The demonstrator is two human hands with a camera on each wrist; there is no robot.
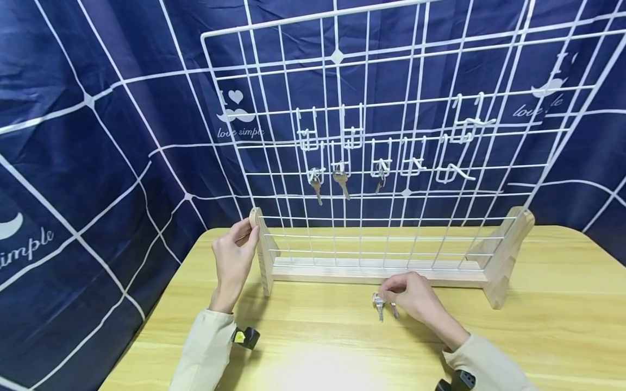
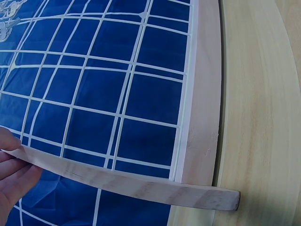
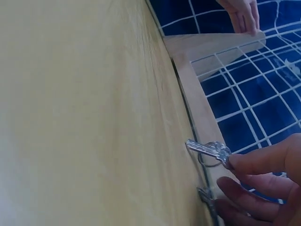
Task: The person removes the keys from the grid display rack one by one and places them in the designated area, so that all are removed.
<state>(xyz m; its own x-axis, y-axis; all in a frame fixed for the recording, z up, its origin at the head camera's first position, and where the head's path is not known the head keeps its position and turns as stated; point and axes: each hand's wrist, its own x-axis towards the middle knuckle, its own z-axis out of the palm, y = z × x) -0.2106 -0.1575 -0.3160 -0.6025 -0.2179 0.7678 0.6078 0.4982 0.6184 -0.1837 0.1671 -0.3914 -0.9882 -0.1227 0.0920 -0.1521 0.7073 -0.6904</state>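
Fingers of the right hand (image 1: 414, 296) pinch keys (image 1: 379, 309) (two show) at their tips, over the yellow tabletop (image 1: 313, 317); farther left, the left hand (image 1: 233, 256) grips a wooden upright (image 1: 264, 255); beyond stand white grid (image 1: 342, 219) and blue cloth (image 1: 122, 168).

On the blue cloth (image 1: 137, 32), white lettering (image 1: 240, 133) reads "I", a heart (image 1: 235, 96), then "love simple" beneath a moustache (image 1: 236, 115). A partly hidden right print (image 1: 549, 88) shows "love" and "le"; a cut-off left print (image 1: 29, 247), "imple".
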